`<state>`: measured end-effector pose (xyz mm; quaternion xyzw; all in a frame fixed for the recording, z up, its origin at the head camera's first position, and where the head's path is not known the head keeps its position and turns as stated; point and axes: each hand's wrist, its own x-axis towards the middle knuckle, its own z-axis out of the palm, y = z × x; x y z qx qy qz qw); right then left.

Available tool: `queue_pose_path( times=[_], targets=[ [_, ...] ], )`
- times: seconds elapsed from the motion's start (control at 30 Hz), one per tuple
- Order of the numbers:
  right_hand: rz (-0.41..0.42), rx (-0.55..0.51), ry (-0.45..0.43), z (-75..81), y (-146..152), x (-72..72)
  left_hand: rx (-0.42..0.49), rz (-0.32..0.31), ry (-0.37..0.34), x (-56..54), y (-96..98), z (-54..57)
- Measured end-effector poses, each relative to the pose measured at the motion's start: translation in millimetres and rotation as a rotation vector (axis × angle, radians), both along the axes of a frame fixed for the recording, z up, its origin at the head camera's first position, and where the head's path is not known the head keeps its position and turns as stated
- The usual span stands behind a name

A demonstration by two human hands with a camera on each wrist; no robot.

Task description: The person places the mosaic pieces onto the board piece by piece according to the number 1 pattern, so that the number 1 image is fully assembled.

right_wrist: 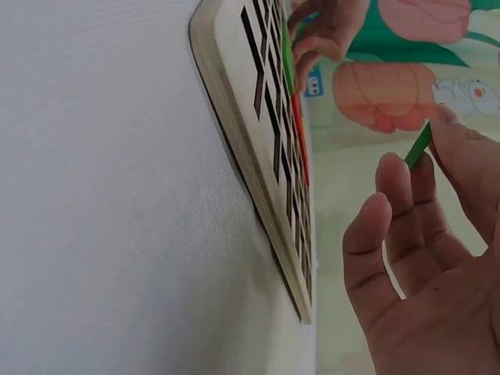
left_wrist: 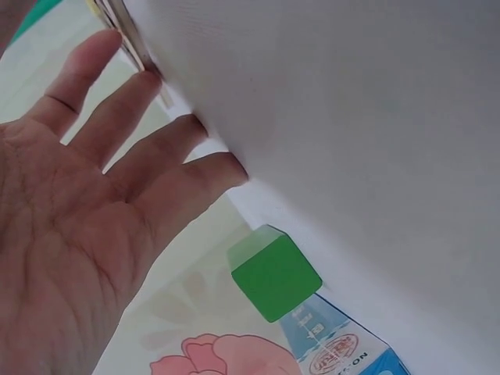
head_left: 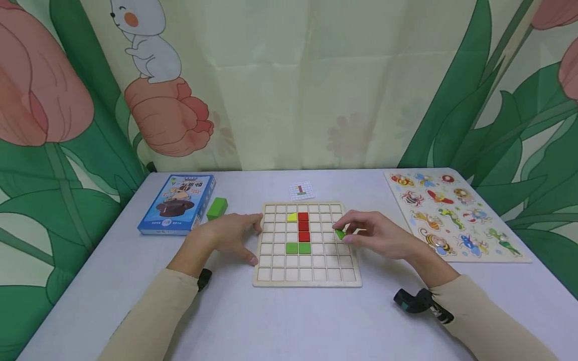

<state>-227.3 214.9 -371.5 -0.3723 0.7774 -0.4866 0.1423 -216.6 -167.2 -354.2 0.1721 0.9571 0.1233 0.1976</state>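
My right hand (head_left: pixel 377 234) pinches a small green tile (head_left: pixel 340 234) between thumb and fingers, over the right side of a wooden grid board (head_left: pixel 307 284). In the right wrist view the green tile (right_wrist: pixel 419 145) shows edge-on at the fingertips. At the board's left edge my left hand (head_left: pixel 229 235) rests with fingers spread, thumb and fingertips touching the rim. Set in the board's cells are a yellow piece (head_left: pixel 292 217) with a cut corner, a column of three red tiles (head_left: pixel 304 226), and two green tiles (head_left: pixel 298 248) in a row lower down.
Behind the board lies a small pattern card (head_left: pixel 301 190). A green block (head_left: pixel 217 208) stands left, beside a blue box (head_left: pixel 177 204). On the right lies an insect picture board (head_left: pixel 456 215). A printed curtain (head_left: pixel 316 100) hangs behind the white table (head_left: pixel 307 321).
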Motion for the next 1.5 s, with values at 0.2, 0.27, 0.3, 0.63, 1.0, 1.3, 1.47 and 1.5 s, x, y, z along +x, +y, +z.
queue_pose_path(
  times=[0.2,0.27,0.3,0.63,1.0,1.3,1.47,1.5],
  targets=[
    [0.043,0.09,-0.017,-6.9,-11.4,-1.9,-0.014,0.011,-0.001,3.4,-1.8,-3.0],
    [0.053,0.1,-0.013,-10.7,-17.8,-3.3,-0.02,0.019,0.0,4.8,-4.8,-5.0],
    [0.056,0.104,-0.013,-12.1,-21.5,-4.1,-0.021,0.023,0.0,5.6,-6.4,-5.6],
    [0.028,0.173,-0.049,-15.6,-45.1,-6.1,0.016,0.035,0.005,8.0,-13.0,-7.7],
    [-0.019,0.229,0.069,-16.3,-50.4,-3.5,0.024,-0.004,0.014,-0.9,-4.9,-5.2],
    [-0.062,0.311,0.098,-12.2,-54.0,1.2,0.021,0.003,0.001,-2.8,-1.3,-4.4],
    [-0.041,0.329,0.096,-12.1,-53.2,1.3,0.015,0.016,-0.004,-1.8,-1.3,-4.1],
    [-0.044,0.328,0.102,-11.8,-53.0,1.4,0.018,0.018,-0.001,-2.1,-1.2,-3.5]
  ],
)
